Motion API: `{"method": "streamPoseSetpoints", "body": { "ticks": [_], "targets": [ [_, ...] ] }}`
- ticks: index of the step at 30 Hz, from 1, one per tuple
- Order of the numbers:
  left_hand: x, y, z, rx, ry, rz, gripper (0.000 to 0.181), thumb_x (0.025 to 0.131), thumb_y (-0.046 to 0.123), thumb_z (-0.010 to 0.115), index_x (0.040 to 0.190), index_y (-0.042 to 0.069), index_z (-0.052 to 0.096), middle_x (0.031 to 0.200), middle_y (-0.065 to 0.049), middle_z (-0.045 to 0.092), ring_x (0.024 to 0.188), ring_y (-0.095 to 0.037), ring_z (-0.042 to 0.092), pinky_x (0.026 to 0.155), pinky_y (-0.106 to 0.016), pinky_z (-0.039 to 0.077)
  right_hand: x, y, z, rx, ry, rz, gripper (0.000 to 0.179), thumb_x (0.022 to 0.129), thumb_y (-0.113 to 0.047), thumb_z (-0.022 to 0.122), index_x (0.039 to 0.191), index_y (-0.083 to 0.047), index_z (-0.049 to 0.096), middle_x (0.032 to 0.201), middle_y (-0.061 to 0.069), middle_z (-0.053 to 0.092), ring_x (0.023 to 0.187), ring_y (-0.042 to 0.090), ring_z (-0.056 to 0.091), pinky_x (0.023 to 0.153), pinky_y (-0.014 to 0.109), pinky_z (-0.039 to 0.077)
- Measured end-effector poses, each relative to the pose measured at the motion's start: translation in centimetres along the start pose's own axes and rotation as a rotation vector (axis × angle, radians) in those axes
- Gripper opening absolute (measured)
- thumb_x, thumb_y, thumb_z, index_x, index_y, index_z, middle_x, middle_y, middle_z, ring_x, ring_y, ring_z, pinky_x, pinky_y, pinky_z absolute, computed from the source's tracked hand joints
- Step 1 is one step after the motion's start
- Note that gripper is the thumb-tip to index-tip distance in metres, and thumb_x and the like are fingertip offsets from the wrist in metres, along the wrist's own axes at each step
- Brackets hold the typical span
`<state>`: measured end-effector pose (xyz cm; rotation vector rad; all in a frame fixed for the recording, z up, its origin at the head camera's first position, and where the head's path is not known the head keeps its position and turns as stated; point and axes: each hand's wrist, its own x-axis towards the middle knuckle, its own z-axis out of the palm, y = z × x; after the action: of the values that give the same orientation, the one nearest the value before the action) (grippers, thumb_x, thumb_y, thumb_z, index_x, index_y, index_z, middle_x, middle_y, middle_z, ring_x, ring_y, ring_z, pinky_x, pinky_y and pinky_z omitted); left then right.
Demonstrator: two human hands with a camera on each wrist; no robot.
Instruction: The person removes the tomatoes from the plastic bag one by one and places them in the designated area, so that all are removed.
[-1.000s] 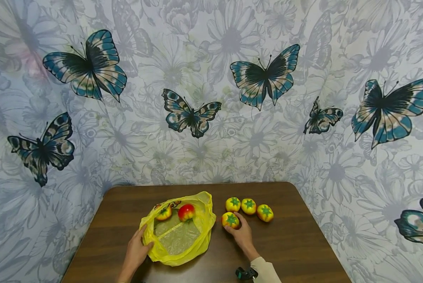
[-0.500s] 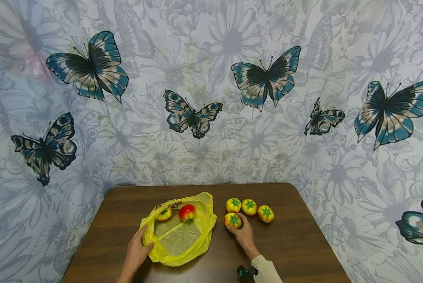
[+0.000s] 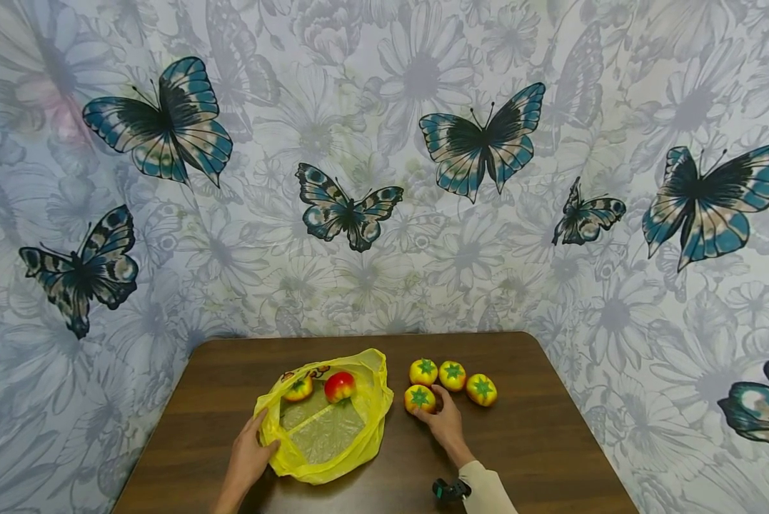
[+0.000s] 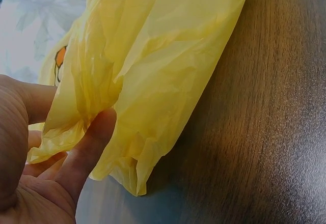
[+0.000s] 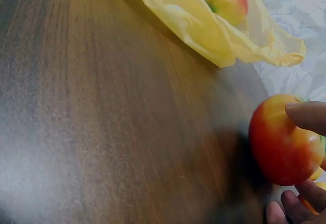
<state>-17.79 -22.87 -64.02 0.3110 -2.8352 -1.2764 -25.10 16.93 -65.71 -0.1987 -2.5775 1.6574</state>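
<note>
A yellow plastic bag [image 3: 333,467] lies on the table with its mouth spread wide. Inside it are two red-and-yellow toy tomatoes, one with its red side up [image 3: 340,387] and a yellower one [image 3: 298,388] to its left. My left hand [image 3: 249,453] pinches the bag's left rim between thumb and fingers, as the left wrist view shows. To the right of the bag, my right hand [image 3: 443,422] holds a toy tomato [image 5: 282,142] with its green star-shaped top up. I cannot tell whether that tomato touches the table.
Behind the right hand stand three more toy tomatoes, at left [image 3: 423,372], middle [image 3: 452,375] and right [image 3: 482,390]. The brown wooden table [image 3: 532,457] reaches back to a wall [image 3: 384,293] printed with butterflies.
The held tomato has shifted very slightly right and then back left with my right hand. My left hand and the bag have stayed put.
</note>
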Motion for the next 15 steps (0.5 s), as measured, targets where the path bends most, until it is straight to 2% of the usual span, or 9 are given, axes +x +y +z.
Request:
{"method": "streamPoseSetpoints", "body": {
  "ticks": [7,11,15],
  "targets": [
    [0.0,0.1,0.0,0.001,0.003,0.000,0.075,0.082,0.006,0.070,0.148,-0.004,0.036,0.147,-0.036,0.036,0.125,-0.054,0.048,0.097,-0.060,0.045,-0.3,-0.7,-0.7,0.048,-0.032,0.009,0.073,0.078,-0.019,0.082,0.141,-0.003,0.047,0.146,0.021,0.048,0.137,0.039,0.044,0.110,0.054,0.039],
    [0.0,0.2,0.0,0.002,0.010,0.002,0.075,0.082,0.006,0.070,0.148,-0.004,0.037,0.146,-0.035,0.039,0.124,-0.053,0.049,0.097,-0.060,0.046,-0.5,-1.7,-0.9,0.047,-0.024,-0.002,0.072,0.081,-0.021,0.080,0.142,-0.004,0.046,0.146,0.022,0.048,0.136,0.040,0.044,0.110,0.055,0.039],
    [0.0,0.3,0.0,0.005,0.016,0.005,0.074,0.081,0.005,0.071,0.147,-0.005,0.038,0.144,-0.034,0.042,0.123,-0.052,0.050,0.097,-0.060,0.046,-0.8,-2.9,-1.2,0.041,0.004,-0.047,0.069,0.081,-0.021,0.079,0.141,-0.005,0.048,0.146,0.022,0.048,0.134,0.042,0.046,0.109,0.056,0.039]
  ]
}}
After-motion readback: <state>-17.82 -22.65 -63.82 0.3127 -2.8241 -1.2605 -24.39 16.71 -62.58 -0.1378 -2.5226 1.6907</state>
